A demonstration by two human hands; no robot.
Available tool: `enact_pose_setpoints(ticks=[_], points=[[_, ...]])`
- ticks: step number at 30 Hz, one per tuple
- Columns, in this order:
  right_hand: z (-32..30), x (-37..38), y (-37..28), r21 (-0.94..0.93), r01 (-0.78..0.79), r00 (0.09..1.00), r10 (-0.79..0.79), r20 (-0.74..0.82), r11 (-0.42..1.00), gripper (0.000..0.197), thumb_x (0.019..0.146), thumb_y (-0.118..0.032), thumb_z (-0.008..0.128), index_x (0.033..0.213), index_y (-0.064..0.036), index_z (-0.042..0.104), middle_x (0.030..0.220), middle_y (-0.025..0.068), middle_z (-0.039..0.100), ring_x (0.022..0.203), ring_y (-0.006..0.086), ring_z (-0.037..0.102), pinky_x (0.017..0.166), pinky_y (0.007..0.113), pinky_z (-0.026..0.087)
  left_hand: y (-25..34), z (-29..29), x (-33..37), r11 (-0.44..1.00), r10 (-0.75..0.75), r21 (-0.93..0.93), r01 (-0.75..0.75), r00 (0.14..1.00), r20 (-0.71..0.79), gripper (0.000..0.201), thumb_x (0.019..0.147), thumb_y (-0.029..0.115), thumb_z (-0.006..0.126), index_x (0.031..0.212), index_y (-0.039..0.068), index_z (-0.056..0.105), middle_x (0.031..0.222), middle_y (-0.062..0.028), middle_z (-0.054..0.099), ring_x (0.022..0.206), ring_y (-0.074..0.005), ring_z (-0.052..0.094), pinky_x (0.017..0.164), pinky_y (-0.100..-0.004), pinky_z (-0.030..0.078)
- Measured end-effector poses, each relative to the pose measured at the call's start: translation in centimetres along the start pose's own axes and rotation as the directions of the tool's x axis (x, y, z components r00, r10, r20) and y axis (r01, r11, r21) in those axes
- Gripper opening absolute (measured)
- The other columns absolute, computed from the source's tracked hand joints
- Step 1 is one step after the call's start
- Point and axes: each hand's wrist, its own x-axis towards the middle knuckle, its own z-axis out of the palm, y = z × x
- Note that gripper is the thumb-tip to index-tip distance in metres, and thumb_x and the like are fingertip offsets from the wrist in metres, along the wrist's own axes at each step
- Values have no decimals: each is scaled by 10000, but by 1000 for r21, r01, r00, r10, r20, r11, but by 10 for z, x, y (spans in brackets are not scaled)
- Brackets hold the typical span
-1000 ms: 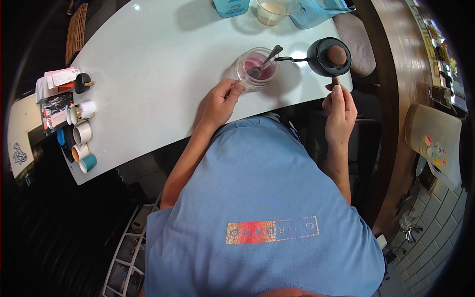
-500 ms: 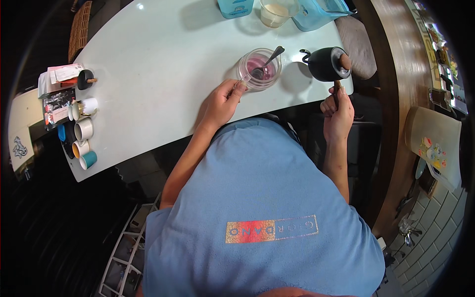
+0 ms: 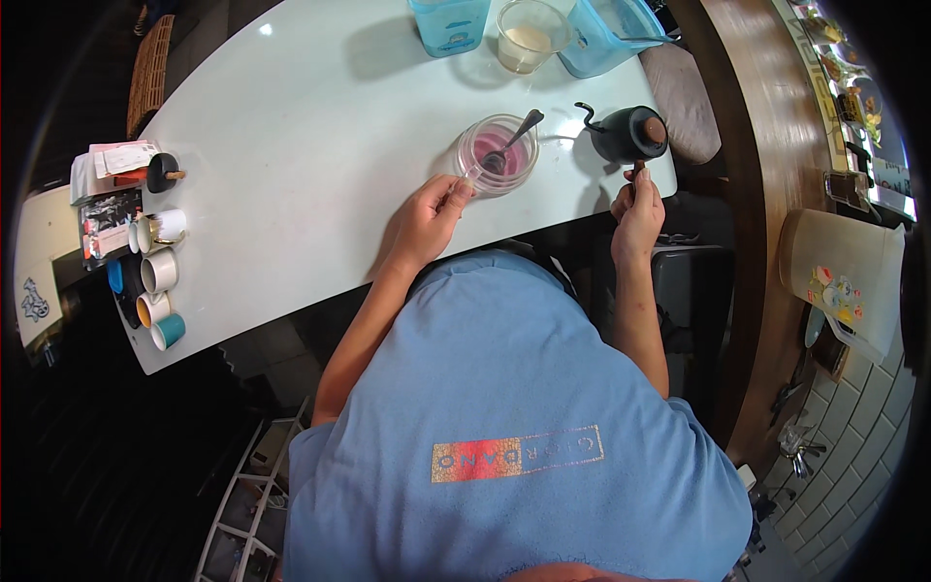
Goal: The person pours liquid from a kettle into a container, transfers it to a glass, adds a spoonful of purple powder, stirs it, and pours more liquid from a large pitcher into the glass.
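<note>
A clear glass mug (image 3: 525, 178) with pink liquid (image 3: 506, 147) inside stands on the white table. My left hand (image 3: 433, 215) is closed around its handle. A metal spoon (image 3: 525, 126) leans in the mug, its handle sticking out over the far right rim. To the right, my right hand (image 3: 639, 215) grips the wooden handle of a black gooseneck kettle (image 3: 621, 136) with a round wooden lid knob. The kettle's thin curved spout points left toward the mug but is apart from it. Whether anything flows from the spout, I cannot tell.
At the far side stand a blue plastic container (image 3: 452, 27), a clear cup of pale contents (image 3: 527, 48) and another blue container (image 3: 603, 47). Several cups (image 3: 160, 271) and papers (image 3: 124, 159) line the left edge. A wooden ledge (image 3: 752, 194) runs along the right.
The whole view has shifted, so the table things sit lower and slightly left. The kettle seems a little farther from me relative to the mug. Both hands keep their holds.
</note>
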Motion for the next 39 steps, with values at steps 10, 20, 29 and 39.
enact_pose_setpoints(ticks=[10, 20, 29, 39], points=[[7, 3, 5, -49, -24, 1000, 24, -18, 999, 331, 949, -329, 482, 951, -12, 575, 586, -66, 356, 482, 22, 272, 445, 200, 206, 3, -1, -1, 1000, -3, 1, 3, 1000, 8, 405, 961, 421, 448, 925, 53, 613, 687, 16, 495, 670, -67, 473, 645, -215, 400], [0, -2, 0, 58, 39, 994, -45, 96, 998, 330, 953, -318, 478, 942, 1, 565, 582, -57, 352, 488, 28, 272, 456, 211, 195, 0, -2, 1, 1000, -1, 1, 1, 1000, 27, 411, 959, 423, 453, 920, 46, 611, 714, 10, 527, 672, -73, 481, 649, -221, 409], [8, -20, -18, -137, 200, 971, -177, 163, 970, 282, 964, -233, 467, 946, 28, 571, 606, -50, 392, 523, 22, 316, 476, 199, 254, -3, -4, 4, 1000, 16, 9, -17, 999, 42, 409, 954, 422, 464, 924, 41, 609, 741, 9, 553, 674, -75, 492, 643, -221, 413], [14, -23, -25, -265, 288, 952, -244, 186, 920, 293, 959, -234, 479, 964, 39, 587, 643, -36, 434, 567, 26, 371, 506, 192, 293, -1, -4, 3, 1000, 12, 19, -13, 999, 32, 361, 951, 380, 486, 951, 42, 612, 750, 9, 577, 673, -76, 502, 647, -221, 418]])
